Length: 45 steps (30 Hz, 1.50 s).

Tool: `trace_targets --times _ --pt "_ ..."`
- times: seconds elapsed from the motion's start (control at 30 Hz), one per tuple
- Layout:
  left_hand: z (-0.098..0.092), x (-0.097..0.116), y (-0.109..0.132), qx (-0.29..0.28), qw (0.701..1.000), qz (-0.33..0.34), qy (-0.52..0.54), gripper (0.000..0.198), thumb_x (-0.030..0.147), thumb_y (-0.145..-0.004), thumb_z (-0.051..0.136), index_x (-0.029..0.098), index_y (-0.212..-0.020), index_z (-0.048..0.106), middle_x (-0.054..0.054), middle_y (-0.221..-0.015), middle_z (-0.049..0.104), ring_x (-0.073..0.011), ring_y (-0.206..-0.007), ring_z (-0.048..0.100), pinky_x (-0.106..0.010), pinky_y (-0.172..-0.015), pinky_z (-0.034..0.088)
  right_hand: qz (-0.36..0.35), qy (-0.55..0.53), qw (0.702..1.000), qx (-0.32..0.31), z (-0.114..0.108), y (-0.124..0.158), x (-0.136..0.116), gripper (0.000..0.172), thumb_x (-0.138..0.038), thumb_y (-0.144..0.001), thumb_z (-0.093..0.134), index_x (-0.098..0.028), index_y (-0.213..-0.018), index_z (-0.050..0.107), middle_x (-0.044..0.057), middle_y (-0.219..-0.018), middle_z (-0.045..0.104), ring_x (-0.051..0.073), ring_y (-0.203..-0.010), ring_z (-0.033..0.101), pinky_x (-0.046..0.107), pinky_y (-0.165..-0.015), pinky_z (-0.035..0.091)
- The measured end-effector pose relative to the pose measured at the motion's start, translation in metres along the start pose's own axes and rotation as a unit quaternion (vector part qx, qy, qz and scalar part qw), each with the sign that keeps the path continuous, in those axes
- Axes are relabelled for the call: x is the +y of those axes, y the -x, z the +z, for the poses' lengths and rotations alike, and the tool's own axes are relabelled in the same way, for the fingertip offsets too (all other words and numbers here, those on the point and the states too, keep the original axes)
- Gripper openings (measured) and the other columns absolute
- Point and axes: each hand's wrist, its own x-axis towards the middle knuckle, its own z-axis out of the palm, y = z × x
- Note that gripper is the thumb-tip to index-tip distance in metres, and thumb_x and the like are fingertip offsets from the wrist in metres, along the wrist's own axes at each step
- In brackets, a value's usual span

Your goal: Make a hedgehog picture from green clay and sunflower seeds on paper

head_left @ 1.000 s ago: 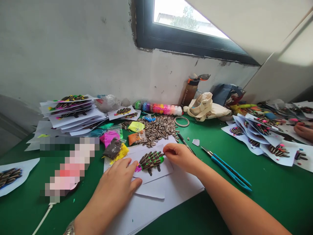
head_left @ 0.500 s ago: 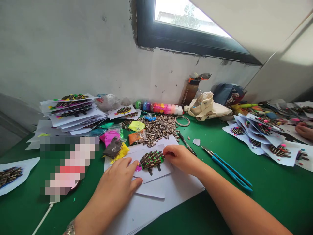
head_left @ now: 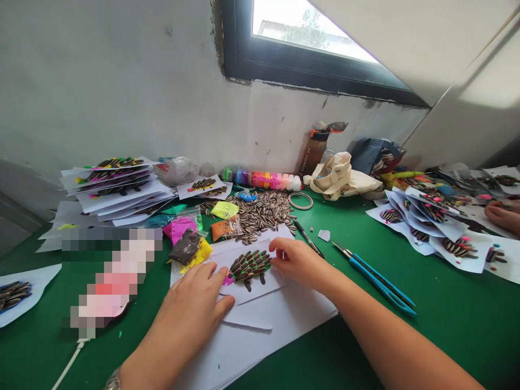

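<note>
A hedgehog picture point(head_left: 248, 268) made of striped sunflower seeds, with green lines between them and a pink nose, lies on a white card point(head_left: 260, 292). My left hand point(head_left: 190, 303) rests on the card with its fingers apart, the fingertips close to the pink nose. My right hand point(head_left: 300, 265) has curled fingers at the picture's right end, touching the seeds. Nothing shows in my left hand. The fingers of my right hand hide whatever may be under them. Loose white paper sheets point(head_left: 264, 338) lie beneath the card.
A heap of sunflower seeds point(head_left: 260, 214) and coloured clay bags point(head_left: 187, 244) lie beyond the card. A blue craft knife point(head_left: 379, 281) lies to the right. Stacked seed pictures point(head_left: 116, 189) stand at left. A pixelated patch point(head_left: 109, 276) covers part of the table. Another person's hand point(head_left: 504, 216) is at far right.
The whole view has shifted slightly. My right fingertips sit a little further left over the hedgehog's end. My left hand stays in about the same place on the card.
</note>
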Motion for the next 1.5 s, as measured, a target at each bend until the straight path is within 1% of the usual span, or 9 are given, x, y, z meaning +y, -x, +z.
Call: trace_targets --times 0.07,0.13,0.37,0.77,0.97,1.1,1.27,1.33,1.5 --pt "0.0 0.0 0.0 -0.001 1.0 -0.001 0.0 0.044 0.031 -0.085 0.053 0.018 -0.126 0.061 -0.015 -0.133 0.056 -0.0337 -0.125 0.048 -0.048 -0.101 0.042 -0.003 0.012 1.0 0.012 -0.003 0.001 0.002 0.014 -0.012 -0.078 0.056 -0.019 -0.084 0.066 0.0 -0.076 0.064 0.013 -0.07 0.053 0.022 -0.063 0.035" --pt "0.0 0.0 0.001 -0.003 1.0 -0.002 -0.001 0.044 0.032 -0.085 0.053 0.018 -0.126 0.061 -0.014 -0.133 0.056 -0.0334 -0.125 0.048 -0.048 -0.101 0.042 -0.018 0.023 1.0 0.006 -0.003 0.002 0.004 0.017 -0.01 -0.079 0.053 -0.019 -0.078 0.067 0.001 -0.077 0.066 0.014 -0.074 0.056 0.022 -0.066 0.036" --pt "-0.002 0.001 0.001 -0.012 1.0 -0.001 -0.015 0.044 0.032 -0.086 0.052 0.019 -0.127 0.06 -0.014 -0.133 0.056 -0.0325 -0.124 0.049 -0.046 -0.099 0.043 -0.016 0.045 0.999 -0.02 0.004 -0.002 0.003 0.02 -0.009 -0.079 0.052 -0.018 -0.08 0.07 0.004 -0.079 0.07 0.016 -0.075 0.059 0.023 -0.067 0.037" --pt "0.0 0.0 -0.001 -0.007 1.0 -0.005 0.003 0.044 0.034 -0.085 0.054 0.02 -0.126 0.061 -0.013 -0.135 0.055 -0.033 -0.125 0.047 -0.046 -0.102 0.04 -0.033 0.053 0.998 -0.025 0.007 -0.002 0.003 0.019 -0.009 -0.077 0.053 -0.019 -0.075 0.069 0.003 -0.077 0.068 0.015 -0.072 0.056 0.023 -0.065 0.036" --pt "-0.002 0.001 0.0 -0.015 1.0 -0.005 -0.012 0.046 0.034 -0.086 0.052 0.018 -0.128 0.059 -0.014 -0.134 0.055 -0.0329 -0.125 0.048 -0.046 -0.1 0.042 -0.033 0.02 0.999 -0.03 -0.002 0.0 0.007 0.021 -0.01 -0.078 0.052 -0.019 -0.078 0.071 0.002 -0.077 0.07 0.014 -0.07 0.058 0.022 -0.064 0.037" --pt "-0.002 0.001 0.002 -0.009 1.0 -0.003 -0.01 0.044 0.032 -0.086 0.05 0.019 -0.127 0.06 -0.014 -0.133 0.056 -0.0321 -0.125 0.048 -0.045 -0.1 0.042 -0.017 0.008 1.0 -0.012 -0.006 0.001 0.008 0.025 -0.01 -0.079 0.05 -0.02 -0.081 0.073 0.002 -0.081 0.072 0.015 -0.075 0.061 0.023 -0.068 0.04" --pt "-0.003 0.001 0.002 -0.007 1.0 -0.006 -0.007 0.043 0.032 -0.084 0.052 0.02 -0.125 0.061 -0.013 -0.132 0.057 -0.032 -0.124 0.049 -0.045 -0.098 0.044 -0.041 0.013 0.998 -0.035 -0.004 0.001 0.005 0.025 -0.009 -0.078 0.05 -0.02 -0.08 0.073 0.002 -0.08 0.072 0.015 -0.074 0.061 0.023 -0.067 0.041" --pt "-0.001 0.0 0.002 -0.006 1.0 -0.008 -0.004 0.045 0.032 -0.084 0.052 0.019 -0.126 0.06 -0.014 -0.133 0.056 -0.0321 -0.125 0.048 -0.046 -0.099 0.043 -0.033 0.004 0.999 -0.027 -0.005 0.0 0.008 0.024 -0.011 -0.079 0.05 -0.02 -0.08 0.072 0.002 -0.079 0.071 0.015 -0.074 0.061 0.023 -0.067 0.041" --pt "-0.001 -0.001 0.003 0.004 1.0 0.003 0.009 0.045 0.033 -0.084 0.053 0.019 -0.126 0.06 -0.013 -0.131 0.058 -0.0311 -0.124 0.049 -0.045 -0.101 0.042 0.019 -0.014 1.0 0.007 -0.01 -0.003 0.018 0.022 -0.018 -0.082 0.05 -0.018 -0.08 0.072 0.002 -0.077 0.07 0.015 -0.072 0.06 0.024 -0.065 0.04"
